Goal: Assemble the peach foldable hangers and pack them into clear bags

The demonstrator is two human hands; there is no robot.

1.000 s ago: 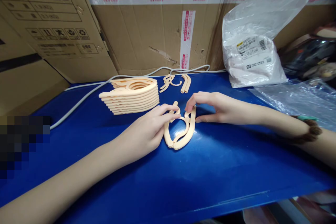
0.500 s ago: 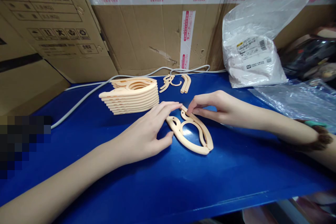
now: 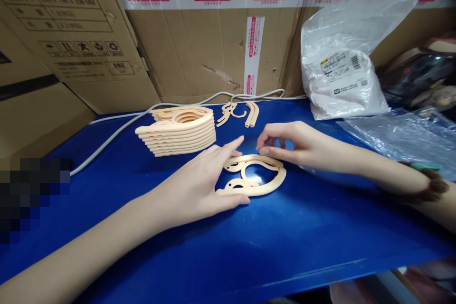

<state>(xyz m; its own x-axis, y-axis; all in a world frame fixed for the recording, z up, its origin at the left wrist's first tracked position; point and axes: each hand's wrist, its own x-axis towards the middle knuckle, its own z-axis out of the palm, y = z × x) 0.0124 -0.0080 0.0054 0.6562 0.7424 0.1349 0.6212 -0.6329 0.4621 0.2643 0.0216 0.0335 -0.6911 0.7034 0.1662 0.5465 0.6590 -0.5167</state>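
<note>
The folded hanger [image 3: 267,189] lies flat on the table [image 3: 285,247], nearer me than the stack [image 3: 178,138] and to its right. My left hand [image 3: 201,180], on the near side of the stack, is spread wide, thumb and fingers straddling one end of the hanger. My right hand [image 3: 290,142], farther right of the stack, is curled at the hanger's far edge; I can't tell whether it's pinching. Right of the stack lie two curved pieces [image 3: 251,116].

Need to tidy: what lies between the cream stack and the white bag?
In the head view, a cream hooked cluster and two curved strips, with a cable behind.
</note>
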